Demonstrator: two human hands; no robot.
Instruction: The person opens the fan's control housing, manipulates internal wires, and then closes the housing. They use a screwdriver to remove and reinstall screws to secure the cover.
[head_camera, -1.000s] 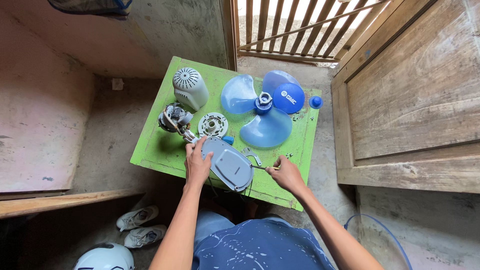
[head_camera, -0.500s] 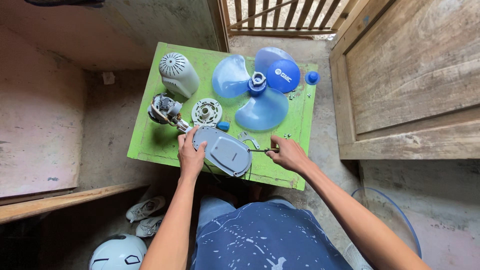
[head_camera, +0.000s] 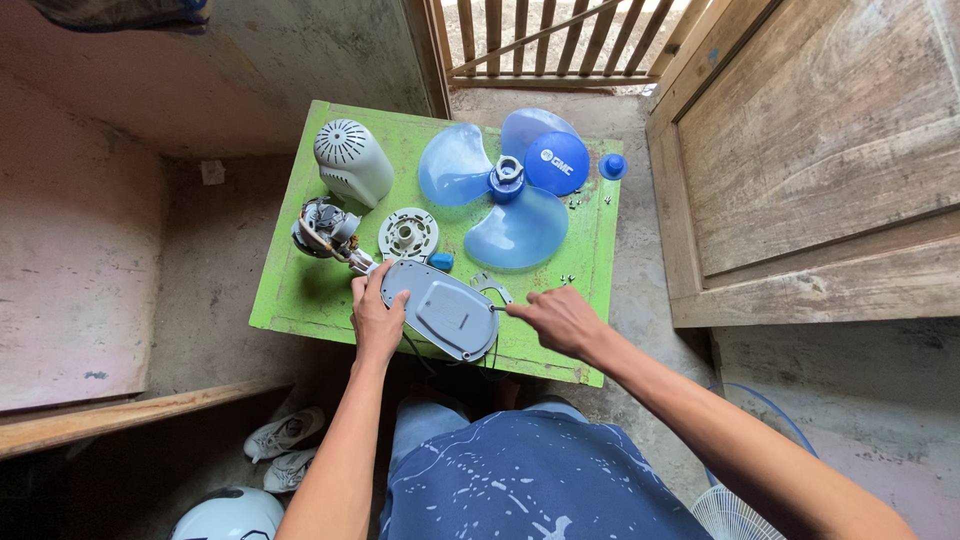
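On the green table (head_camera: 300, 290), near front edge: grey oval fan base cover (head_camera: 442, 310), lying flat, long axis running diag.
Look: smooth pale-grey plastic w/ a raised inner panel; a cord runs off its left end to the motor (head_camera: 322, 228).
Left hand (head_camera: 375, 318): flat on the cover's left end, fingers over the rim, pressing it down; not closed round it.
Right hand (head_camera: 562, 318): fingers pinched on sth thin, tip aimed at cover's right edge; can't tell what it is, too small.
Vs 0.5 s ago: cover and left hand in same spot; right hand a bit closer to cover's right rim; camera view shifted slightly.
Cover vs grip: sits between both hands, left one on top of it, right one just beside its right end.
Around: blue fan blade (head_camera: 500, 195) behind cover, white motor housing (head_camera: 352, 160) back left, round white part (head_camera: 408, 234) and small blue cap (head_camera: 612, 166) nearby.
Under the table: white shoes (head_camera: 285, 435) on floor.
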